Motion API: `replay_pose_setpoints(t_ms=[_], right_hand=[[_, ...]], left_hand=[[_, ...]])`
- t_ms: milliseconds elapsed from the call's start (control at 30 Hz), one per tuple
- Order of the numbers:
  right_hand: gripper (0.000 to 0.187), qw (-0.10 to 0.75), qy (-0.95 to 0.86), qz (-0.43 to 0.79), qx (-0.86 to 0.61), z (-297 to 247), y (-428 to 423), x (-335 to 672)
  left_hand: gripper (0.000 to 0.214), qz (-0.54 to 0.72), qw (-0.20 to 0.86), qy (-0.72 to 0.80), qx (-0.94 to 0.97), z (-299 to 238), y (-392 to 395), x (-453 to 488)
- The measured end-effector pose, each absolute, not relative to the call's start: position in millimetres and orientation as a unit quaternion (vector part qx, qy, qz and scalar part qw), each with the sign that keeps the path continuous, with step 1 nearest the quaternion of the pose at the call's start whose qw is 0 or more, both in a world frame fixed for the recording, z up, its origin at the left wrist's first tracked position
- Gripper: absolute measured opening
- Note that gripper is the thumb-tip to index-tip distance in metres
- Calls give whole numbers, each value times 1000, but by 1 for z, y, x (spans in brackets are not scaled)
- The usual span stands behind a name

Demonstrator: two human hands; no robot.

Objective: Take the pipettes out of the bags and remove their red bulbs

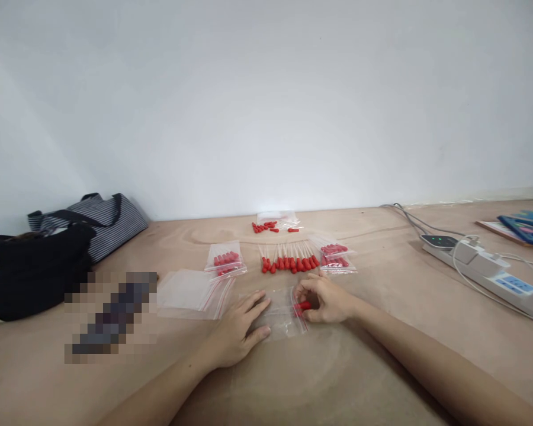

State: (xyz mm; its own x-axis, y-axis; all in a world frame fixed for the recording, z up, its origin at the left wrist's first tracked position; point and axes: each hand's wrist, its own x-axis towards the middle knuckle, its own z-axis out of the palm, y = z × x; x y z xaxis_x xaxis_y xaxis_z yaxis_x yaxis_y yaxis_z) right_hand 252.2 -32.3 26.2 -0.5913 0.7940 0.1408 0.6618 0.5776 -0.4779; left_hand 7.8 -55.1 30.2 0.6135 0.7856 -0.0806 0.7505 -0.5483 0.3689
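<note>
My left hand lies flat with fingers spread on a clear zip bag on the wooden table, holding it down. My right hand is curled at the bag's right edge, pinching a small red cap at the bag's mouth. Just beyond the hands lies a row of several clear droppers with red bulbs. Filled zip bags of red caps sit to its left and right. Loose red caps lie farther back near the wall.
A stack of empty zip bags lies left of my left hand. A striped bag and a black bag sit far left. A white power strip with cables and a blue-covered book are at the right.
</note>
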Motion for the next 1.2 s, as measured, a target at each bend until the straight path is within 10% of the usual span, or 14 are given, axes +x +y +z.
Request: replay_pose_setpoints(t_ms=[500,867,1200], right_hand=[[10,-29,-784,383,-488,54,-25,304],[17,214,-656,371,-622,70,19,323],[16,187,-599,266,-731,42,64,270]], left_hand=[[49,48,190,441,876,33,-55,8],[45,107,220,435,866,29,-50,4],[25,112,144,472,862,44,-22,1]])
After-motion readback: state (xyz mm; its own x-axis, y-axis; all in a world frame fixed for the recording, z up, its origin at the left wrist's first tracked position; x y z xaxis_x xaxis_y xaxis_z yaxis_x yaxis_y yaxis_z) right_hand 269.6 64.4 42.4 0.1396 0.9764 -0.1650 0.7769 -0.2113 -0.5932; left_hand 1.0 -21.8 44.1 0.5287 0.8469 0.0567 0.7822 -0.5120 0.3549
